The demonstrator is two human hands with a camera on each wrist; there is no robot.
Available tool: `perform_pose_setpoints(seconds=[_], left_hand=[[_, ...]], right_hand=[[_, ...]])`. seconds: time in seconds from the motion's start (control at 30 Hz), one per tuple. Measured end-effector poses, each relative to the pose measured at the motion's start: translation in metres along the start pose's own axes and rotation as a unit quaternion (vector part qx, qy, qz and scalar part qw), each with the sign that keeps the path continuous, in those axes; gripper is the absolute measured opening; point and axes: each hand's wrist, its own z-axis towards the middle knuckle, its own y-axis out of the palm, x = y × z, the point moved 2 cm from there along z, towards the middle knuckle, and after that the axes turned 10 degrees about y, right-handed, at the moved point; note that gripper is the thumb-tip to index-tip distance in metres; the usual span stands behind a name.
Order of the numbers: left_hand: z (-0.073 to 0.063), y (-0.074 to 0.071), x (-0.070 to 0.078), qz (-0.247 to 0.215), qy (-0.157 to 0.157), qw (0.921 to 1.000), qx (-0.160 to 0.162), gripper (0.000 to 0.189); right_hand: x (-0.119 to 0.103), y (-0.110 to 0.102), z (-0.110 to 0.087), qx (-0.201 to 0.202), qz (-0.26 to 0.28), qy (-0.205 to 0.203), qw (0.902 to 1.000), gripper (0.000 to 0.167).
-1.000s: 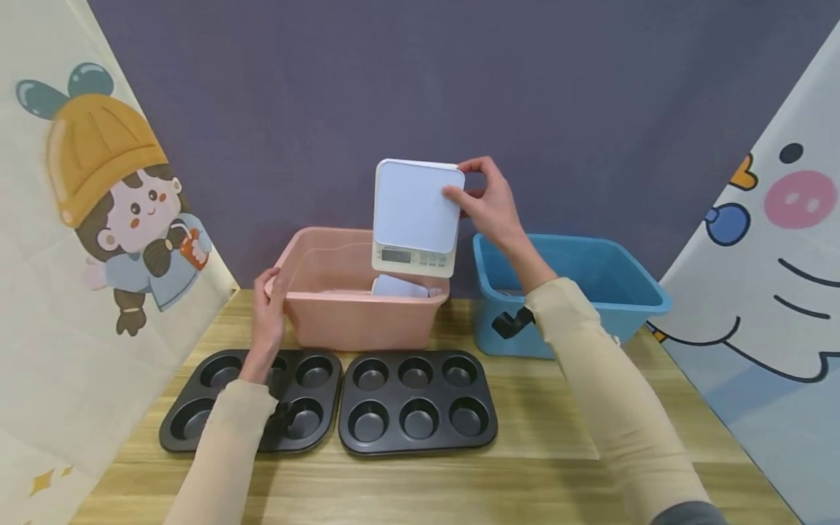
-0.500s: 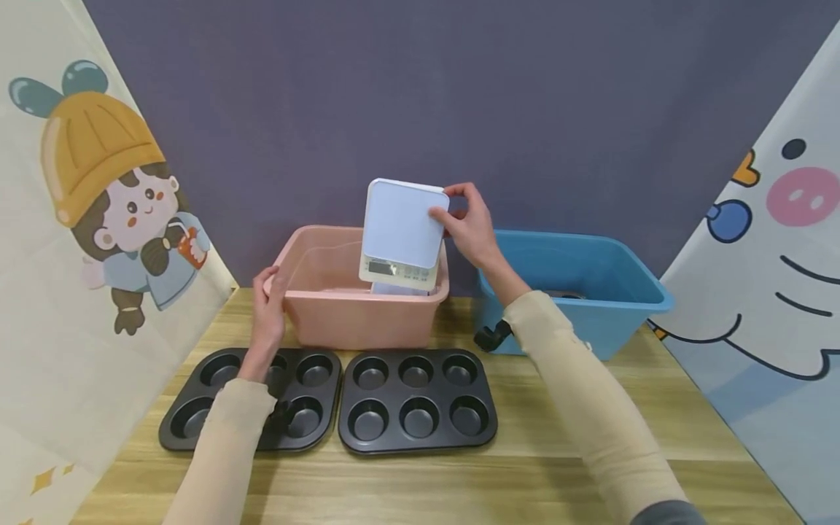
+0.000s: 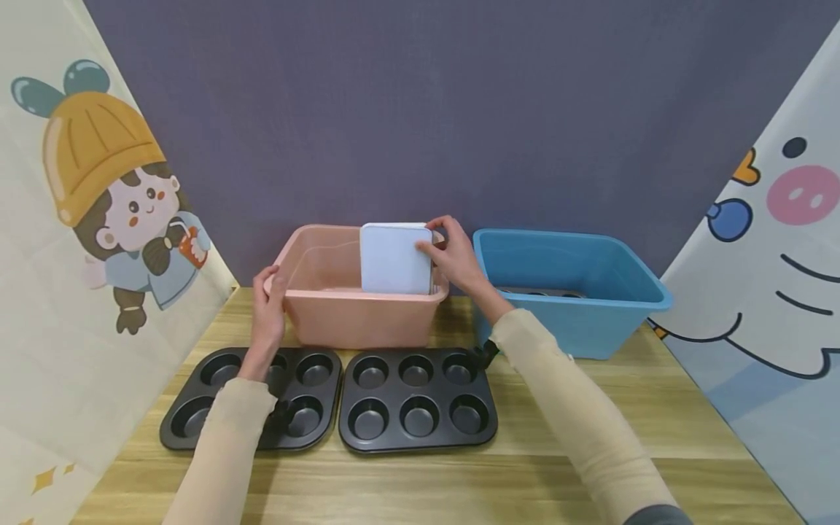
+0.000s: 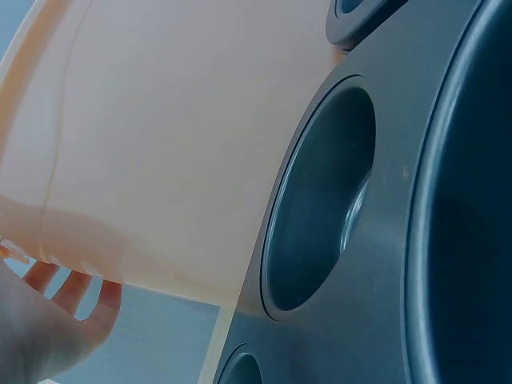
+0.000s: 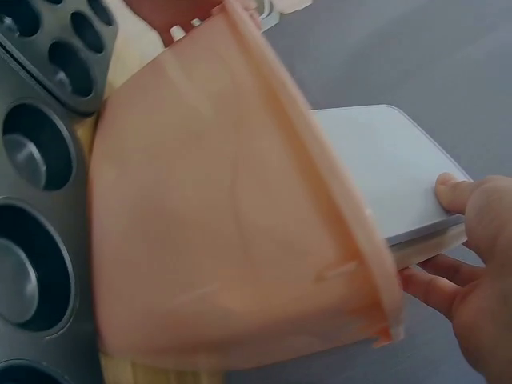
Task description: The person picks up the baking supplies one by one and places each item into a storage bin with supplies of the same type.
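Observation:
My right hand [image 3: 456,255] pinches a white digital kitchen scale [image 3: 395,259] by its upper right side, thumb on the flat platform and fingers behind. The scale stands upright, its lower part down inside the pink bin [image 3: 361,321], where the front wall hides its display. In the right wrist view, the scale [image 5: 384,164] juts out past the bin's rim, with the right hand [image 5: 480,264] on its corner. My left hand [image 3: 267,313] grips the bin's left end by the rim. From the left wrist view, several fingers [image 4: 104,308] show at the bin's edge.
Two black muffin tins lie side by side before the bin: the left tin [image 3: 324,397] partly under my left forearm, the right tin [image 3: 394,397] beside it. A blue bin [image 3: 590,332] stands to the right, with a dark item [image 3: 541,292] inside, mostly hidden.
The scale has come down and slightly left in my right hand, from above the pink bin to partly inside it. My left hand has stayed on the rim.

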Motion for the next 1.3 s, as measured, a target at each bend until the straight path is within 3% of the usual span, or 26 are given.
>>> perform_pose_setpoints(seconds=[0.23, 0.4, 0.63, 0.9, 1.07, 1.3], left_hand=[[-0.001, 0.001, 0.000, 0.001, 0.001, 1.0000, 0.002, 0.048], [0.000, 0.002, 0.001, 0.001, 0.000, 1.0000, -0.001, 0.048], [-0.001, 0.000, 0.001, 0.000, 0.003, 1.0000, 0.006, 0.047], [-0.001, 0.000, 0.001, 0.003, -0.003, 1.0000, 0.001, 0.047], [-0.001, -0.001, 0.001, 0.006, -0.010, 0.9999, 0.002, 0.048], [0.001, -0.001, -0.001, -0.005, -0.005, 0.9999, 0.009, 0.047]], right_hand=[[0.007, 0.007, -0.002, -0.016, -0.050, 0.000, 0.9986, 0.033], [0.005, 0.008, -0.002, -0.001, -0.090, 0.014, 0.9958, 0.032], [0.009, 0.001, -0.005, -0.023, -0.155, 0.048, 0.9864, 0.045], [0.019, -0.012, -0.008, -0.040, -0.155, 0.028, 0.9867, 0.041], [0.011, -0.024, -0.013, -0.025, -0.123, 0.020, 0.9919, 0.037], [0.004, -0.040, -0.021, -0.010, -0.121, 0.022, 0.9924, 0.033]])
